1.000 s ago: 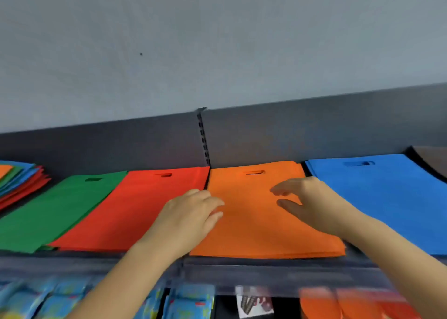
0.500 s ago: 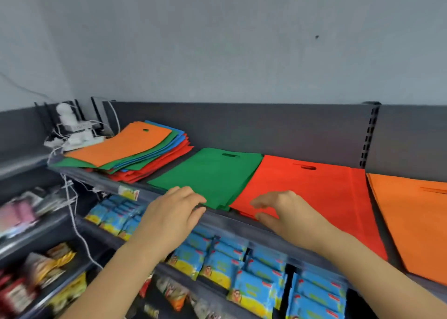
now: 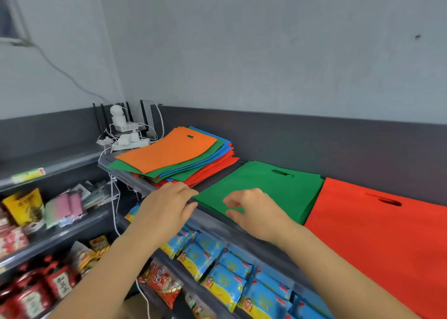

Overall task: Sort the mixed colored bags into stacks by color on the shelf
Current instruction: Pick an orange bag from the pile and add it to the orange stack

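Note:
A mixed pile of bags lies at the shelf's left end, with an orange bag on top and green, blue and red ones fanned beneath. To its right lie a green stack and a red stack. My left hand hovers over the shelf's front edge just below the mixed pile, fingers relaxed and empty. Above the green stack's near corner, my right hand is loosely curled and holds nothing.
The dark shelf edge runs diagonally under both hands. A white power strip, router and cables crowd the corner behind the mixed pile. Blue snack packets hang below, and a side shelf with packaged goods stands at left.
The view has swung left from the orange and blue stacks to the mixed pile. Both empty hands travelled left along the shelf, from the orange stack to the green stack and pile.

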Tool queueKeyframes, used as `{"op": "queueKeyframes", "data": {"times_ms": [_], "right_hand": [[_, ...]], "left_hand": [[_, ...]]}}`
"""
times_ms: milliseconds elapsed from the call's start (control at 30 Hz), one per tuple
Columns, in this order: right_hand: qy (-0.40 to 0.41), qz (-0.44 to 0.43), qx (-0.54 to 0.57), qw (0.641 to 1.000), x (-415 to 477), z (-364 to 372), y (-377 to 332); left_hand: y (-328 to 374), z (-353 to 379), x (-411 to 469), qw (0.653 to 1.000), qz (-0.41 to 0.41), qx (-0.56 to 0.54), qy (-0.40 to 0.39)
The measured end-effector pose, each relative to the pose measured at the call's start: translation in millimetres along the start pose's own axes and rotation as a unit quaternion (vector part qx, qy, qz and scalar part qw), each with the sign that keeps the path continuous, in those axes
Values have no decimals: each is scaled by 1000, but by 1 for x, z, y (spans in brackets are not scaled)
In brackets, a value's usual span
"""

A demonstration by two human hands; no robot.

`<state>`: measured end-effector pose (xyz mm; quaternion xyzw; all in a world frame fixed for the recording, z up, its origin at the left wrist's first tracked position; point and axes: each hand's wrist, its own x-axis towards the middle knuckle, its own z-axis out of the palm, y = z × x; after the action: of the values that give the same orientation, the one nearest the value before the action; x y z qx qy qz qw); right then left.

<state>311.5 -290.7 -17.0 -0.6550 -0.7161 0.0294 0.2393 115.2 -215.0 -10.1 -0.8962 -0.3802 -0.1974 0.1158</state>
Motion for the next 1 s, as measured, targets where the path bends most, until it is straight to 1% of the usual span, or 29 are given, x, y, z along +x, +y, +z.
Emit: {"op": "queueKeyframes", "data": {"times_ms": [133, 233, 367, 500, 667, 767, 867, 933, 1000], "right_hand": [[-4, -4, 4, 1000, 43, 23, -15], [-6, -2, -3, 1000, 74, 41, -23], [12, 35, -10, 999, 115, 63, -34], [13, 70, -18, 997, 155, 79, -51], [9, 91, -45, 995, 200, 92, -73], [4, 94, -48, 994, 226, 100, -84], [-23, 87, -54, 995, 249, 110, -94], [-53, 85, -57, 993, 261, 116, -98], [-84, 87, -58, 991, 270, 121, -100]], "left_hand": [[-40, 11, 16, 1000, -26, -14, 8], [-80, 26, 33, 999, -28, -12, 11], [-144, 41, 62, 999, -34, -35, 3], [-205, 56, 89, 996, -33, -72, -47], [-264, 75, 119, 983, -18, -119, -141], [-289, 84, 133, 975, -6, -154, -160], [-314, 95, 143, 973, 21, -133, -185], [-326, 101, 146, 962, 32, -155, -223], [-333, 102, 148, 953, 35, -185, -236]]}}
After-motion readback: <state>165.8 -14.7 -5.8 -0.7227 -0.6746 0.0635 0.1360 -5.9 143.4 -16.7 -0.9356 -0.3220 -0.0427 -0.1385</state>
